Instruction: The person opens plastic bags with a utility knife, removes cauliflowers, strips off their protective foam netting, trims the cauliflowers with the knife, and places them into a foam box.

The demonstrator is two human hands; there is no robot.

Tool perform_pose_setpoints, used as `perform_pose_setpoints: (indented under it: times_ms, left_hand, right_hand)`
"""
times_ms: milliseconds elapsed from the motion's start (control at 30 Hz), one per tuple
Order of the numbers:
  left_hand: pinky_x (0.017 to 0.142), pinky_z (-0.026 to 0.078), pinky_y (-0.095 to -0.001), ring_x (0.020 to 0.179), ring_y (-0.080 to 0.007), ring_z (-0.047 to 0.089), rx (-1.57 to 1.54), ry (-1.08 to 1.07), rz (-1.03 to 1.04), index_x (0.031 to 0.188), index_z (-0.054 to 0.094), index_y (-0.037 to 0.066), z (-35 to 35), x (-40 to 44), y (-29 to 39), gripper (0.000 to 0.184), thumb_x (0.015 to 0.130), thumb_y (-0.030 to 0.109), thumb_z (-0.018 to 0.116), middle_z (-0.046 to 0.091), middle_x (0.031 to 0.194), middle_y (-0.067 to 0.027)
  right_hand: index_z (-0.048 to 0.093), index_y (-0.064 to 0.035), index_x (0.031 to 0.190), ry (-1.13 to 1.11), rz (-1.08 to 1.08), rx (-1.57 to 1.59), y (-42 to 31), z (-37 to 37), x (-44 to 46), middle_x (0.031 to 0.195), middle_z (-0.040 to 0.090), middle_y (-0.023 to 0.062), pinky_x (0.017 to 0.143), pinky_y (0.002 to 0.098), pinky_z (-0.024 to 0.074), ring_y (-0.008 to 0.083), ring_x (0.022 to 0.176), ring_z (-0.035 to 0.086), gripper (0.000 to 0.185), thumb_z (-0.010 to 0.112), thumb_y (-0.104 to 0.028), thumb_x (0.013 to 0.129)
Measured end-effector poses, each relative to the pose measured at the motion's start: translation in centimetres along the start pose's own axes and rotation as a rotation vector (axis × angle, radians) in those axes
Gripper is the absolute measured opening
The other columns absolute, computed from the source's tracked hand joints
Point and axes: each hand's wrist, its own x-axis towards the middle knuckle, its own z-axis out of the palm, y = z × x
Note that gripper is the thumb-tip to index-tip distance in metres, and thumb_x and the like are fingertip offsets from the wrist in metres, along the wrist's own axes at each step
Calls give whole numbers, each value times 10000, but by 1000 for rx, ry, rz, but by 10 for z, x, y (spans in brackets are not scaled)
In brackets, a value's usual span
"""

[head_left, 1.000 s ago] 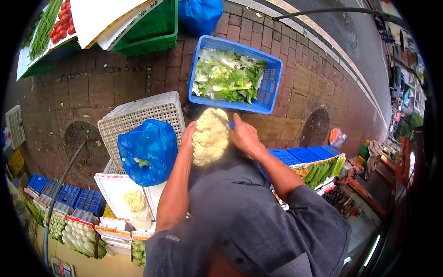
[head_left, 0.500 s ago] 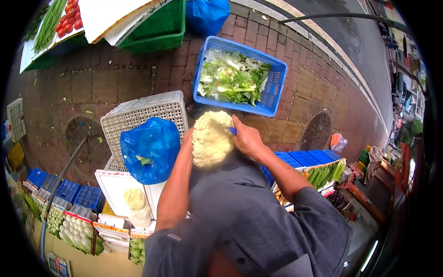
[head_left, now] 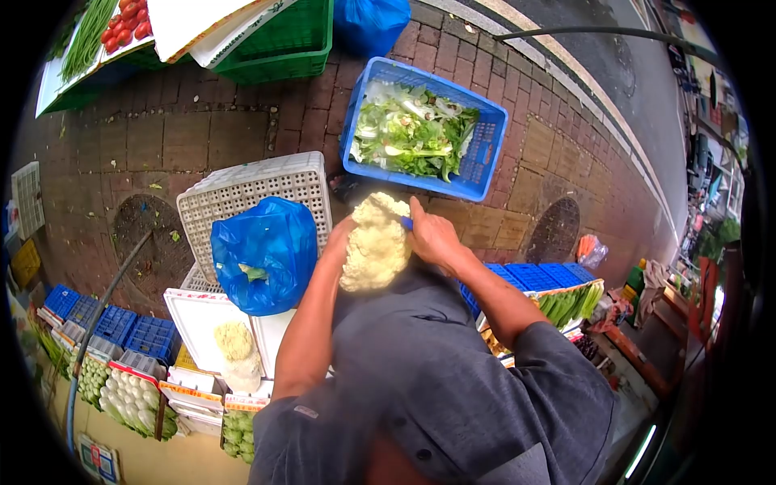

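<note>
reddish brick paving [head_left: 465, 61] runs beside a grey road [head_left: 606, 71]; a tube light [head_left: 641, 451] glows.

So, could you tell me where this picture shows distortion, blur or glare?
In the head view, fisheye distortion curves the road; corners go black; a hazy patch softens the shirt below the cauliflower; a bright tube glares white at lower right.

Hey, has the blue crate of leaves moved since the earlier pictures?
No. Judged against the paving, the blue crate shows no visible shift in any direction; the view itself has moved slightly.
</note>
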Motion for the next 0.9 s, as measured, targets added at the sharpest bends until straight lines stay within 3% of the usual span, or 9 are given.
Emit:
perform_pose_setpoints:
  times_ms: [133, 233, 333, 367, 500, 700, 833, 900]
  left_hand:
    - [873, 534, -292, 999, -162, 678, -66, -6, 43, 1275, 629, -8, -5, 4, -19, 346, 1006, 197, 554, 688, 1177, -98]
    - [838, 551, -314, 985, -172, 683, -70, 30, 70, 1267, 634, -5, -19, 17, -35, 352, 1011, 223, 553, 691, 1168, -105]
    - [799, 566, -348, 980, -184, 687, -251, 164, -158, 1257, 641, -1, -27, 16, -34, 368, 999, 256, 586, 690, 1173, -101]
    - [807, 587, -418, 1000, -252, 693, -235, 133, -120, 1279, 628, 3, -43, 24, -51, 437, 1004, 336, 564, 685, 1194, -136]
    - [827, 589, -436, 1011, -265, 693, -452, 21, -161, 1276, 629, 11, -42, 9, -34, 448, 1010, 362, 545, 688, 1189, -142]
    - [857, 592, -464, 1026, -285, 694, -714, -101, -162, 1270, 632, 24, -26, -24, 11, 468, 1017, 400, 517, 694, 1183, -151]
    - [899, 587, -488, 1055, -330, 686, -765, -96, -108, 1278, 628, 38, -48, -36, 8, 523, 1029, 461, 450, 688, 1207, -168]
    - [919, 579, -483, 1068, -329, 684, -777, -91, -63, 1285, 622, 32, -55, -48, 11, 500, 1035, 429, 448, 685, 1218, -168]
  right_hand:
    - [347, 149, 1424, 54, -13, -27, 7, 4, 3, 883, 677, 322, 772, 560, 513, 487, 851, 660, 695, 575, -122, 827]
    - [357, 129, 1433, 67, 77, -48, 8, -4, 3, 889, 680, 322, 778, 559, 516, 483, 856, 665, 695, 581, -133, 830]
    - [395, 32, 1457, 186, 148, -20, 42, -3, 0, 947, 683, 311, 800, 567, 505, 480, 887, 659, 666, 585, -149, 845]
    - [395, 29, 1457, 202, 153, -25, 54, -1, -2, 943, 685, 311, 799, 567, 506, 481, 882, 662, 661, 574, -157, 850]
    - [423, -16, 1455, 217, 187, 79, 76, 12, 0, 989, 663, 336, 832, 566, 484, 502, 926, 640, 635, 573, -136, 849]
    - [471, 3, 1419, 204, 26, 120, 17, 15, 8, 1031, 653, 345, 858, 554, 482, 510, 945, 633, 597, 563, -120, 842]
    - [414, 0, 1459, 170, -113, 37, -28, 20, 5, 992, 676, 311, 819, 559, 503, 486, 922, 646, 666, 599, -118, 830]
    - [366, 2, 1483, 104, -166, -62, -51, 26, 2, 975, 679, 298, 782, 553, 510, 477, 899, 651, 699, 611, -142, 844]
